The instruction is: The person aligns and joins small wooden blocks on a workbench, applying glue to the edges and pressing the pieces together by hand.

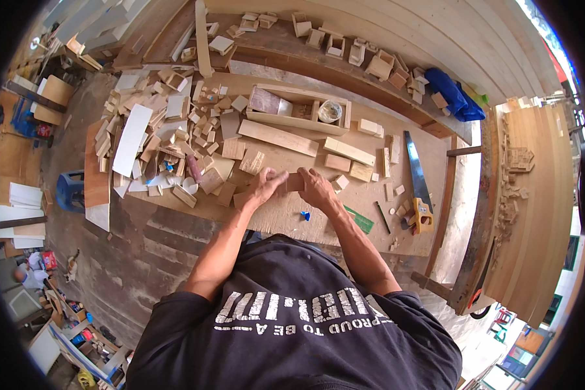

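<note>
The left hand (264,187) and right hand (318,190) are pinching a brown block (295,182) by opposite ends, fingers curled closely, above the near middle of the table (276,214). Even pressure should be keeping it steady; a saw (418,175) is lying right, well apart.

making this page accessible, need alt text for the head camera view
A person's left hand and right hand hold a small brown piece over a workbench. Wood offcuts heap at left, an open wooden box stands beyond, and a yellow-handled saw lies at right.
</note>
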{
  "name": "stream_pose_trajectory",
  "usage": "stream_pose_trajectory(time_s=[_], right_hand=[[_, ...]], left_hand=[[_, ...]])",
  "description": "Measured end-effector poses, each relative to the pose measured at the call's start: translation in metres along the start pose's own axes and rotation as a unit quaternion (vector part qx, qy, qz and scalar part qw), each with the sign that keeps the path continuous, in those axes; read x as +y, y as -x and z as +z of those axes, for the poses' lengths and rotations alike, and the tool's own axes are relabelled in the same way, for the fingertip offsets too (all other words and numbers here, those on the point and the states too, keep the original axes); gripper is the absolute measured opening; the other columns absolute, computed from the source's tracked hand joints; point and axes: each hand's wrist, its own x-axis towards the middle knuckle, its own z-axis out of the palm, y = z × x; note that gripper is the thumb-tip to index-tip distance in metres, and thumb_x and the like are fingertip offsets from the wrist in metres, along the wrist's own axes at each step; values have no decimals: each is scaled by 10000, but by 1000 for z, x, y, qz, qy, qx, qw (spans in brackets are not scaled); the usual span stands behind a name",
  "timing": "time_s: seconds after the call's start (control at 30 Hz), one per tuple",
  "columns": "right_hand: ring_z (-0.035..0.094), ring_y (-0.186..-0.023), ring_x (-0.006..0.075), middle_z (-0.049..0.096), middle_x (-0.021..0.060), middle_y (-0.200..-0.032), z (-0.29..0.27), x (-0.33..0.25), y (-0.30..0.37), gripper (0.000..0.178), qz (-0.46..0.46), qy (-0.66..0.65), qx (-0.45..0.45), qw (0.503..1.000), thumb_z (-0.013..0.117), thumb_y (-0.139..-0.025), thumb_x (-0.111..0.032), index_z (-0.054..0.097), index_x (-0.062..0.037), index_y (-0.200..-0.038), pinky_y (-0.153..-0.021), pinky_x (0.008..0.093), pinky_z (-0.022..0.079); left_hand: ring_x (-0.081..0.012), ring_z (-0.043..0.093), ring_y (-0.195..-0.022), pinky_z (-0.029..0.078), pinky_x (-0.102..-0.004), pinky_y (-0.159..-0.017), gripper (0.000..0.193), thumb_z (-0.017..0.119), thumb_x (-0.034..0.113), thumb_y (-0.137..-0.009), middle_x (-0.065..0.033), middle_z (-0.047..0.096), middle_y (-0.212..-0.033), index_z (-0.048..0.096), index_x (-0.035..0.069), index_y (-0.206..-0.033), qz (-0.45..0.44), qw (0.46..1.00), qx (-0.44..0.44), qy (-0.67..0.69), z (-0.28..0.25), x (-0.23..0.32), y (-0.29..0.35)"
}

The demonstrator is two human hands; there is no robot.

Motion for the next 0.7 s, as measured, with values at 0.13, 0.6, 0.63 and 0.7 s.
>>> stream_pose_trajectory(time_s=[0.13,0.6,0.63,0.7], right_hand=[[623,-1040,441,601,234,-1128,14,8,-15,464,25,25,-34,999,640,-792,-76,512,-79,-1238,-839,501,545],[574,-1083,449,595,238,-1094,32,44,-6,521,-53,-112,49,991,659,-716,4,479,-6,-1204,-905,490,484],[580,-1066,444,596,237,-1082,32,43,-5,518,-67,-104,63,990,658,-716,2,480,-6,-1202,-894,487,485],[591,-1032,434,599,234,-1059,32,41,-4,511,-95,-89,91,987,657,-717,-4,481,-7,-1197,-873,480,488]], left_hand=[[-364,556,-1181,502,-420,-947,727,814,297,-757,-193,560,-1203,486,56,-1360,270,934,49,-230,11,-2,6],[-365,562,-1151,489,-429,-960,606,796,100,-737,-157,542,-1229,521,-2,-1267,316,900,23,-299,28,-13,-11],[-363,557,-1163,486,-423,-970,610,794,101,-740,-158,537,-1247,518,-3,-1273,306,903,14,-300,26,-12,-10],[-361,548,-1188,479,-411,-990,617,791,102,-746,-160,527,-1281,512,-4,-1286,286,909,-4,-303,24,-9,-8]])
